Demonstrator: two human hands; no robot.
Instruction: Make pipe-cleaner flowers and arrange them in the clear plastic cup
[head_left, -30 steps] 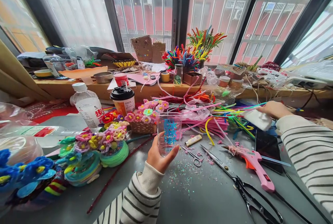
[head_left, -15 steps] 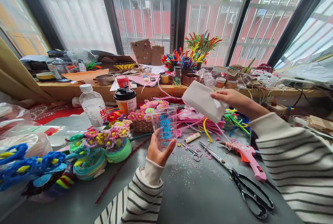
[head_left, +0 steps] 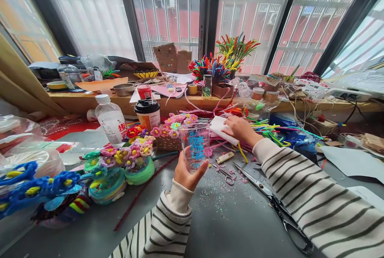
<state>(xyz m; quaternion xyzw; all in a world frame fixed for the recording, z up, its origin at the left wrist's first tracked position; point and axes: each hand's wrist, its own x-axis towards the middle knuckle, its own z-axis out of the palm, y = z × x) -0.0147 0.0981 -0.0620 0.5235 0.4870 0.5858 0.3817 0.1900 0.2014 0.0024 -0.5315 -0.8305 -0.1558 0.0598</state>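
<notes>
- clear plastic cup [head_left: 196,144], one; held roughly upright over the grey tabletop [head_left: 228,230], near the middle of the view. blue chinese lettering in columns; the right-hand column appears to read 冰冰杯, the other is not legible.
- left hand [head_left: 186,172]: wrapped around the lower part of the cup, thumb on its right side.
- right hand [head_left: 240,130]: grasping a folded white sheet [head_left: 220,128] between thumb and fingers, just beside the cup's rim.
- cream lighter [head_left: 225,157], lying to the right of the cup; small scissors [head_left: 223,171] near it.
- large scissors [head_left: 264,189], black handles, beneath the right sleeve's edge; blades point toward the lighter.
- glitter specks [head_left: 220,198], scattered in front of the small scissors.
- pink fuzzy flowers [head_left: 172,124], in a brown patterned box behind the cup.
- takeaway cup [head_left: 147,116], black lid, straw; white label, print too small to read.
- plastic bottle [head_left: 111,126], white cap; large red character 步 at its right side, smaller dark print illegible.
- windowsill [head_left: 75,100], wooden: glass jar [head_left: 207,86] with a green label, wording unreadable; at right, a white bag [head_left: 315,88] with red print, also unreadable.
</notes>
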